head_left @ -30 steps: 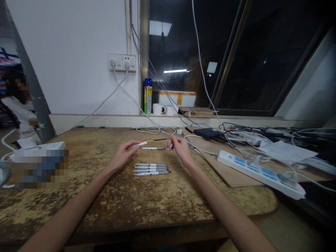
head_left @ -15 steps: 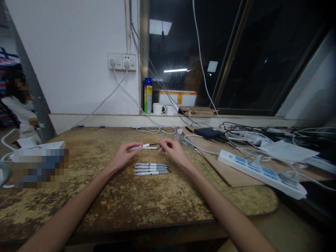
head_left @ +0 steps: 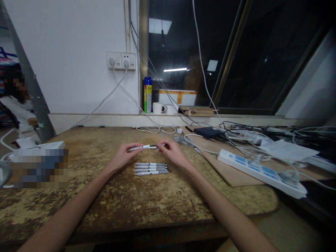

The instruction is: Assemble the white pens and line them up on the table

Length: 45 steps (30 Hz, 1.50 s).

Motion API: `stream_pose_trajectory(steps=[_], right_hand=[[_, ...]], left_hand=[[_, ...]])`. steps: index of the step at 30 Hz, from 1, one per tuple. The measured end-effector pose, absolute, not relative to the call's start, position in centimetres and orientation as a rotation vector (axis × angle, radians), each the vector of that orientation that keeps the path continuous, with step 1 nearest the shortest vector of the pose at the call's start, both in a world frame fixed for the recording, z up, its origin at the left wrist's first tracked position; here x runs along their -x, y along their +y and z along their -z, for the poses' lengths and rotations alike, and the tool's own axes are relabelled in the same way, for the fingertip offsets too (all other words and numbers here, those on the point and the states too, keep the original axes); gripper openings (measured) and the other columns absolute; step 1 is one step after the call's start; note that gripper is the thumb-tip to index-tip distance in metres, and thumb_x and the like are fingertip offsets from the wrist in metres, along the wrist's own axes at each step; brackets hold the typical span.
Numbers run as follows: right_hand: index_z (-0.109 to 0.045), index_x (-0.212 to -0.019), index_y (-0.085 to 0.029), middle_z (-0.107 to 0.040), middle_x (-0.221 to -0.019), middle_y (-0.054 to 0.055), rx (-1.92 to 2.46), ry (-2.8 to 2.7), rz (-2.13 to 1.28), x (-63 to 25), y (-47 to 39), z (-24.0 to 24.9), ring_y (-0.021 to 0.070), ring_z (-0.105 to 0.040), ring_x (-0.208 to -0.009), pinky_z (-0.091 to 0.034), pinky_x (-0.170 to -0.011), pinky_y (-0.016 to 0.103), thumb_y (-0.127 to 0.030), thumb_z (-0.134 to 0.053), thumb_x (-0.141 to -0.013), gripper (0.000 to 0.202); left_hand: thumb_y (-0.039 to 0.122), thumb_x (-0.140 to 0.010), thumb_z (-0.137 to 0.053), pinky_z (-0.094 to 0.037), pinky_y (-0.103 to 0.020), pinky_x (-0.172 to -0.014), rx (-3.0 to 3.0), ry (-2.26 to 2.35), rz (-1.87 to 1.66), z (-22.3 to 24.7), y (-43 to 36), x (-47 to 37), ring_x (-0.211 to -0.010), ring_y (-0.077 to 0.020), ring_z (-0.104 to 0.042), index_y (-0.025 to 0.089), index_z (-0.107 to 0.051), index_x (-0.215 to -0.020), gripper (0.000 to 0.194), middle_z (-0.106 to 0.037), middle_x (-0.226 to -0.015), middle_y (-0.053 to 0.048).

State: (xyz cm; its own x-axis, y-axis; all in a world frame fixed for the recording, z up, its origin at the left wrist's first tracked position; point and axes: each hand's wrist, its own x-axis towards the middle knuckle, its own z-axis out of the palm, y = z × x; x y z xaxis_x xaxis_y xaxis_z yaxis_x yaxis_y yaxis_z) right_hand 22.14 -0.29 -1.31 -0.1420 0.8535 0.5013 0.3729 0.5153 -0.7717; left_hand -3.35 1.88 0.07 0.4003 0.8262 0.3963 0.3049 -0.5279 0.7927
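My left hand (head_left: 127, 153) is closed on the white barrel of a pen (head_left: 146, 147), which points to the right with a dark refill showing at its end. Fingers pinched, my right hand (head_left: 170, 151) holds a small grey pen part (head_left: 160, 146) at the refill's right end. Another pen seems to lie just behind or under the held one, partly hidden. Nearer to me, several white and grey pens (head_left: 151, 168) lie side by side on the worn wooden table (head_left: 118, 203).
A white power strip (head_left: 259, 172) and tangled cables lie on a brown board (head_left: 231, 175) at the right. A spray can (head_left: 147, 95) and a white mug (head_left: 158, 107) stand on the sill. At the far left a person (head_left: 19, 108) is partly visible.
My right hand has moved slightly left, bringing the grey part nearer to the white barrel, so less of the dark refill shows.
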Motion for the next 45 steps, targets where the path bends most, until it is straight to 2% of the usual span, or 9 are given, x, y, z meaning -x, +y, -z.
stream_pose_trajectory(steps=[5,9,12,19,24,28,34,42,45], right_hand=[[-0.071,-0.093,-0.018,-0.073,-0.082,0.005,1.045,-1.598,-0.675,-22.5,0.7,2.0,0.0192,-0.067,-0.076,-0.051,-0.078,0.033,-0.046,-0.051,-0.096,0.035],[-0.068,-0.101,-0.019,-0.071,-0.083,0.003,1.055,-1.465,-0.631,-23.0,0.9,1.9,0.0199,-0.068,-0.081,-0.051,-0.082,0.033,-0.037,-0.062,-0.086,0.025],[-0.067,-0.103,-0.019,-0.071,-0.084,0.003,1.010,-1.397,-0.687,-23.1,0.6,1.3,0.0200,-0.067,-0.082,-0.052,-0.083,0.034,-0.039,-0.063,-0.084,0.028],[-0.067,-0.101,-0.020,-0.072,-0.083,0.004,0.968,-1.365,-0.764,-22.5,0.0,0.7,0.0209,-0.069,-0.083,-0.053,-0.086,0.035,-0.039,-0.065,-0.083,0.027],[-0.067,-0.100,-0.019,-0.071,-0.081,0.004,0.958,-1.392,-0.765,-22.4,-0.1,0.6,0.0203,-0.068,-0.080,-0.054,-0.083,0.035,-0.038,-0.066,-0.082,0.026],[-0.069,-0.099,-0.018,-0.072,-0.090,0.005,0.962,-1.460,-0.731,-21.9,-0.3,0.5,0.0189,-0.066,-0.081,-0.054,-0.080,0.032,-0.037,-0.071,-0.079,0.027],[-0.070,-0.100,-0.018,-0.074,-0.095,0.005,0.913,-1.510,-0.778,-21.1,-0.7,0.6,0.0176,-0.067,-0.083,-0.052,-0.079,0.029,-0.037,-0.071,-0.080,0.028],[-0.071,-0.098,-0.019,-0.073,-0.092,0.004,0.903,-1.538,-0.766,-20.8,-1.0,0.6,0.0167,-0.065,-0.078,-0.051,-0.073,0.028,-0.036,-0.072,-0.081,0.024],[-0.071,-0.098,-0.019,-0.073,-0.092,0.004,0.906,-1.558,-0.749,-20.8,-1.1,0.4,0.0162,-0.065,-0.077,-0.051,-0.072,0.027,-0.036,-0.071,-0.082,0.024]], left_hand=[[0.049,-0.087,-0.067,-0.050,-0.032,-0.084,-2.045,0.998,-1.073,-0.3,1.7,3.3,-0.094,-0.0244,-0.069,0.017,-0.077,-0.112,0.042,-0.078,-0.109,-0.009],[0.052,-0.088,-0.065,-0.043,-0.027,-0.063,-2.050,1.070,-1.066,-0.3,1.8,3.4,-0.070,-0.0186,-0.061,0.018,-0.076,-0.115,0.045,-0.077,-0.091,-0.006],[0.053,-0.087,-0.064,-0.039,-0.026,-0.059,-2.038,1.067,-1.073,-0.3,1.9,3.5,-0.063,-0.0164,-0.056,0.018,-0.076,-0.114,0.045,-0.076,-0.087,-0.005],[0.052,-0.086,-0.064,-0.040,-0.027,-0.059,-2.033,1.056,-1.075,-0.4,1.7,3.3,-0.065,-0.0175,-0.058,0.017,-0.076,-0.113,0.046,-0.076,-0.088,-0.006],[0.048,-0.086,-0.066,-0.047,-0.029,-0.072,-2.027,1.039,-1.100,-0.8,1.3,3.1,-0.083,-0.0226,-0.066,0.016,-0.078,-0.109,0.041,-0.078,-0.101,-0.009],[0.048,-0.086,-0.066,-0.049,-0.031,-0.070,-2.008,1.060,-1.057,-0.8,1.2,3.0,-0.076,-0.0231,-0.066,0.015,-0.077,-0.112,0.044,-0.078,-0.088,-0.008],[0.047,-0.086,-0.068,-0.051,-0.034,-0.090,-2.025,0.940,-1.054,-0.7,1.3,2.8,-0.101,-0.0267,-0.068,0.018,-0.078,-0.109,0.038,-0.077,-0.111,-0.008],[0.047,-0.086,-0.065,-0.052,-0.037,-0.088,-2.035,0.957,-1.033,-0.8,1.0,2.7,-0.093,-0.0272,-0.069,0.019,-0.079,-0.106,0.036,-0.078,-0.100,-0.009],[0.046,-0.087,-0.065,-0.051,-0.037,-0.091,-2.020,0.961,-1.030,-0.9,0.9,2.7,-0.096,-0.0272,-0.069,0.019,-0.079,-0.107,0.036,-0.078,-0.103,-0.009]])
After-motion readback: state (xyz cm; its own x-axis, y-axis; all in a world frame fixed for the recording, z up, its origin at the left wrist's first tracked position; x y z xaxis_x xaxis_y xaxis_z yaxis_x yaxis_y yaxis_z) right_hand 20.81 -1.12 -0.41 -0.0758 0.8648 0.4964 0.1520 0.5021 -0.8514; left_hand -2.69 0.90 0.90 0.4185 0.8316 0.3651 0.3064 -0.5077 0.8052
